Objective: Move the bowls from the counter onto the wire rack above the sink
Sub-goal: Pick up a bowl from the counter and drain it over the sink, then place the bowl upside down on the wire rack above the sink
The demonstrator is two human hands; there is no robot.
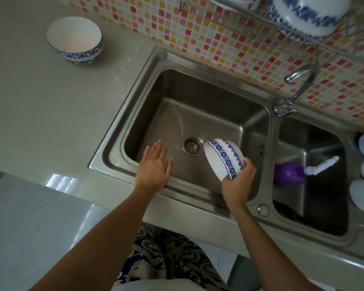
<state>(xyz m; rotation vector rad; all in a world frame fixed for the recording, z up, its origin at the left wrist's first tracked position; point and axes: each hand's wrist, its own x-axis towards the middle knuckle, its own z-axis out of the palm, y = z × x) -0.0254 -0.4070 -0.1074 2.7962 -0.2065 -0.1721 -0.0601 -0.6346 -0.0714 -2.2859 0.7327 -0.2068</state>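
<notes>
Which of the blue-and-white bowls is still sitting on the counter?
The upright bowl left of the sink. Another is tilted in the right hand over the basin; a third is on the wire rack.

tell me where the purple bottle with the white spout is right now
In the head view, the purple plastic bottle with the white spout lies on its side in the smaller right-hand steel sink basin, right of the right hand.

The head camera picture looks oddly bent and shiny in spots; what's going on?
Head view: the wide lens bows the sink edges and tile lines; window glare shines on the counter front; the wire rack and its bowl at the top edge are soft; the hands look fairly sharp.
</notes>
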